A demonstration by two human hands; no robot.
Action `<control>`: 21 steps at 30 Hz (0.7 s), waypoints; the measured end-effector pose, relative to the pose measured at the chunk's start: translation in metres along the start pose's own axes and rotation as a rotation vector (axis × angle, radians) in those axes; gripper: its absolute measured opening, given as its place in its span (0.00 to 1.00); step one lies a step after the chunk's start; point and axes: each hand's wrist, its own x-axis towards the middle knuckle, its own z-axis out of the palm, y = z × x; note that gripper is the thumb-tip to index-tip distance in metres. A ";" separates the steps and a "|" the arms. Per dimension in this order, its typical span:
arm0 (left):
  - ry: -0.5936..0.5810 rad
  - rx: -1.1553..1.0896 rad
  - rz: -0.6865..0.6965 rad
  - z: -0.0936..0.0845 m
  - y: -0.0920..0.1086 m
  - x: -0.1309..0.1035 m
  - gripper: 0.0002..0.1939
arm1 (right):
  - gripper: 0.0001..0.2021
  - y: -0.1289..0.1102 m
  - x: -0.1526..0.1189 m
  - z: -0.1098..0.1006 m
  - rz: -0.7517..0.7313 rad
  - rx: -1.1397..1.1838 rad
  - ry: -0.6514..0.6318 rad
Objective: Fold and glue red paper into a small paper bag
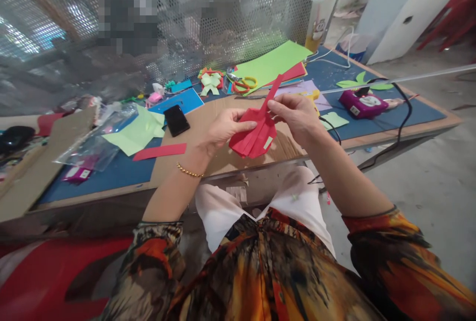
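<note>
A folded red paper piece (253,141) is held up over the cardboard sheet (213,155), with a narrow red strip (274,92) sticking up from its upper right. My left hand (226,127) grips the folded piece at its upper left, thumb lying on top. The fingers of my right hand (292,112) pinch the strip near its lower end. A small pale green patch (268,143) shows on the lower right of the red paper. Whether the strip is joined to the folded piece cannot be made out.
A black phone (176,120), light green paper (136,132) and another red strip (159,152) lie at the left. Scissors (245,84) and green sheets (275,65) lie behind. At the right are a purple device (362,105) with a black cable and a drink cup (319,21).
</note>
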 end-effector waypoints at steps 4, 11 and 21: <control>-0.017 -0.002 0.002 -0.001 0.000 -0.004 0.28 | 0.20 0.002 0.000 0.003 -0.036 -0.007 -0.014; 0.068 0.042 0.008 -0.003 -0.004 -0.002 0.23 | 0.18 0.009 0.003 0.003 -0.090 -0.078 0.027; 0.473 0.060 0.441 -0.001 -0.015 -0.002 0.11 | 0.11 -0.004 -0.080 0.031 -0.204 -0.459 0.052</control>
